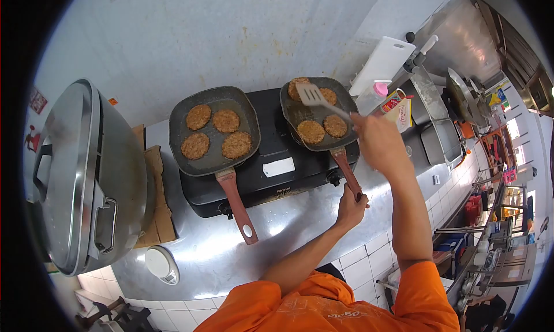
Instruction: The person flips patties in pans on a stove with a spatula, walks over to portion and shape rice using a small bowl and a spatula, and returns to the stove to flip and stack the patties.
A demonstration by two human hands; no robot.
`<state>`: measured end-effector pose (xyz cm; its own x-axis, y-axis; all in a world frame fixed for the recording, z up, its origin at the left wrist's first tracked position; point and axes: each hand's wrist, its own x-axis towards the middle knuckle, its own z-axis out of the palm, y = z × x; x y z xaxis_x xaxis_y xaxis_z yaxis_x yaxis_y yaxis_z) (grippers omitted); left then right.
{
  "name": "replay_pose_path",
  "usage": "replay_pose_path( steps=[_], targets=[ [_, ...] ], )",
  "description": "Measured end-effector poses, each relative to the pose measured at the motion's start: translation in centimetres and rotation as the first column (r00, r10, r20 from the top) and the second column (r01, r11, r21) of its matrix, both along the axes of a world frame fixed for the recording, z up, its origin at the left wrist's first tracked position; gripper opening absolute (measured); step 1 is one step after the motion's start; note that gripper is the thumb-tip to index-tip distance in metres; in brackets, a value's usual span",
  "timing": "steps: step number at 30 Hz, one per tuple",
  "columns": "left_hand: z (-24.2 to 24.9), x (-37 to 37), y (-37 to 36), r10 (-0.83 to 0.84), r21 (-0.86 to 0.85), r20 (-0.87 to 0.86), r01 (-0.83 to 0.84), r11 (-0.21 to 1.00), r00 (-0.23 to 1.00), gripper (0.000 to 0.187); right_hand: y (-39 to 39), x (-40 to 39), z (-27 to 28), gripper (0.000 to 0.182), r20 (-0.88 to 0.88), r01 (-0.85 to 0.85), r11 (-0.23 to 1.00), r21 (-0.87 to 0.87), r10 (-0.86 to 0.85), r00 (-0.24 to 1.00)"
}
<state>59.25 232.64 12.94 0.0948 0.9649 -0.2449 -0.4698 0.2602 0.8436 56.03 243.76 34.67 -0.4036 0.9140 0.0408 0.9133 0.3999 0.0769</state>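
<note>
My left hand (351, 207) is wrapped round the brown handle of the right frying pan (306, 114), near the handle's end. In my right hand (381, 141) is a slotted spatula (312, 95), its blade over the upper part of that pan. The blade overlaps a browned patty (299, 88) at the pan's upper left. Three more patties lie in this pan, among them one at the lower left (311, 132) and one at the lower right (335, 126). A second square frying pan (214, 95) on the left burner holds several browned patties (225, 121).
Both pans sit on a black two-burner stove (271, 185) on a steel counter (231, 263). A large lidded metal pot (115, 176) stands at the left, a white kitchen scale (160, 264) near the front edge. A white cutting board (384, 66) and a pink-capped bottle (374, 95) are at the right.
</note>
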Motion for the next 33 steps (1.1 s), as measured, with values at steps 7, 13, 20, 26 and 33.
replay_pose_path(
  steps=[7, 13, 20, 26, 33],
  targets=[
    [-1.0, 0.5, -0.1, 0.006, 0.036, 0.008, -0.007, 0.999, 1.000, 0.030, 2.3, 0.7, -3.2, 0.027, -0.011, -0.042, 0.998, -0.052, 0.042, 0.999],
    [-0.9, 0.6, 0.1, 0.040, 0.038, 0.029, -0.041, 0.998, 0.999, 0.030, -0.3, 1.2, -1.9, 0.029, 0.046, -0.017, 0.990, -0.143, 0.024, 0.999],
    [-0.5, 0.2, 0.0, 0.008, 0.008, 0.009, -0.008, 1.000, 1.000, 0.027, -2.9, 3.5, 3.8, 0.031, 0.076, -0.011, 0.986, -0.169, 0.024, 0.997],
    [-1.3, 0.9, 0.4, 0.037, 0.043, -0.003, -0.036, 0.998, 0.999, 0.029, -0.1, 2.4, 0.0, 0.030, 0.106, -0.030, 0.990, -0.141, 0.045, 0.993],
    [-1.2, 0.8, 0.3, 0.006, 0.033, -0.020, -0.006, 0.999, 1.000, 0.031, -2.0, 2.7, -6.7, 0.037, -0.042, 0.047, 0.999, -0.026, -0.048, 0.998]
  ],
)
